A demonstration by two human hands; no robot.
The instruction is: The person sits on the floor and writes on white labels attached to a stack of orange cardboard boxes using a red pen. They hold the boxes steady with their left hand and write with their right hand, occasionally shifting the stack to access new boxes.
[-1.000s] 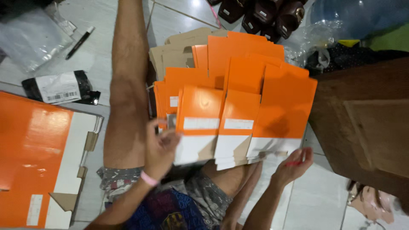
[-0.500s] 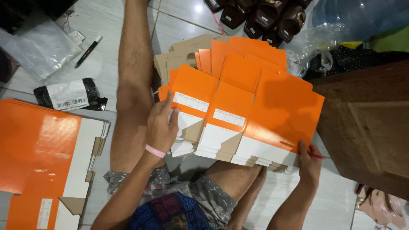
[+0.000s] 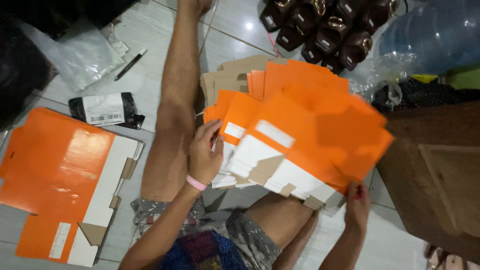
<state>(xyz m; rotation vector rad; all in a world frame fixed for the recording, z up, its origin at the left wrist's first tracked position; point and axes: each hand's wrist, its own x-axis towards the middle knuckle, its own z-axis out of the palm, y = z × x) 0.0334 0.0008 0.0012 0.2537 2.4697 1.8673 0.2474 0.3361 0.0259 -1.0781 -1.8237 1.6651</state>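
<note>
Stack of flat orange cardboard box blanks [image 3: 310, 135], white on their lower flaps and each with a white rectangular label patch, fanned out over the seated person's lap and the tiled floor [image 3: 235, 30]. The left hand [image 3: 204, 156] is closed on the stack's near left edge, fingers curled over the white flaps; the right hand [image 3: 356, 202] pinches the near right corner from below. The top blanks look blurred and tilted, so the fan could likely slip sideways and scatter if either hold loosens. Left of the outstretched leg [image 3: 175, 110] lies a second pile of orange blanks [image 3: 60, 175] with white and brown tabs. Beyond it rest a black parcel with a white label [image 3: 105, 110], a clear plastic bag [image 3: 80, 57] and a pen [image 3: 131, 64]. Dark brown bags [image 3: 325, 30] stand at the top; a brown wooden panel [image 3: 435, 175] fills the right
</note>
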